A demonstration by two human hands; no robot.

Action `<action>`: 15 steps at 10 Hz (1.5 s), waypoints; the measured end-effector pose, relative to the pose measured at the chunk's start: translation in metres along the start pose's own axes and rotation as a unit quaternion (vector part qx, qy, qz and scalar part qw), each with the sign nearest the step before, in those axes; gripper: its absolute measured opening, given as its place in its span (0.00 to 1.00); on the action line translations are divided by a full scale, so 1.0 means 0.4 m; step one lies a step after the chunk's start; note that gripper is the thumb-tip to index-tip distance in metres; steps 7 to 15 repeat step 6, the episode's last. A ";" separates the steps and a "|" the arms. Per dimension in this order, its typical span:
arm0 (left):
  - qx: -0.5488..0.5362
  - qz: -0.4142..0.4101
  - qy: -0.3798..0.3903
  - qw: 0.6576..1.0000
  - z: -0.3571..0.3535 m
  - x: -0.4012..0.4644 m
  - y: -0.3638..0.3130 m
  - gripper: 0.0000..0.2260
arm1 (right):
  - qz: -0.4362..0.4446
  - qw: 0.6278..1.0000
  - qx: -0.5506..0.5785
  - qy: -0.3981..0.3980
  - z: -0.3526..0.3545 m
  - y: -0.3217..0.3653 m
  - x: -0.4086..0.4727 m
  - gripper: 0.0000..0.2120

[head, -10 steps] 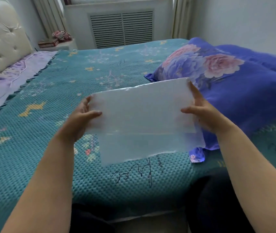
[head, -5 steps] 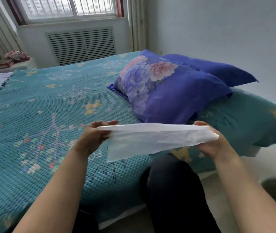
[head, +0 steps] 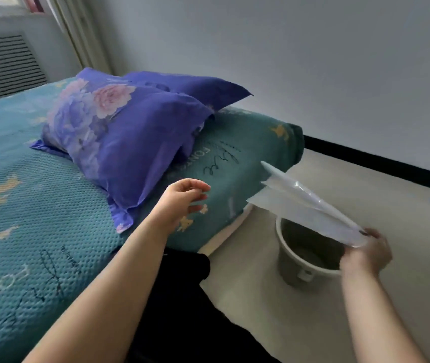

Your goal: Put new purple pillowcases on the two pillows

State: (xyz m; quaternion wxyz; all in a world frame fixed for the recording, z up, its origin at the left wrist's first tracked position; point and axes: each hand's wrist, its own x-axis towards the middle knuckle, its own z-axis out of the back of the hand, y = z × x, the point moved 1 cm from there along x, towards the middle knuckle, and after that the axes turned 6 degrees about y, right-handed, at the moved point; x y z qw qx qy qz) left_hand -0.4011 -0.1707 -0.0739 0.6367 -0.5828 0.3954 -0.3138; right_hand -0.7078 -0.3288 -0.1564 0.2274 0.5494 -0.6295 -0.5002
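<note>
Plastic wrapper (head: 310,205) now only in right hand (head: 368,251).

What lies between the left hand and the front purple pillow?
In the head view only bare teal bedspread separates the left hand from the front purple pillow. The hand hangs open, just right of the pillow's lower corner, not touching it.

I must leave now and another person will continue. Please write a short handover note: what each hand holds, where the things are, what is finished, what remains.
Left hand: open, holds nothing, hovers over the bed edge near the pillows.
Right hand: pinches a clear plastic bag by one end, above the grey bin on the floor.
Front pillow and back pillow lie on the bed, both in purple cases.
Done: both pillows look covered.
Left: likely drop the bag in the bin; perhaps tidy the pillows.
</note>
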 end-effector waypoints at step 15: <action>0.138 0.114 -0.030 0.983 0.016 0.030 0.155 0.13 | -0.036 0.841 -0.484 0.240 0.084 -0.128 0.030 0.19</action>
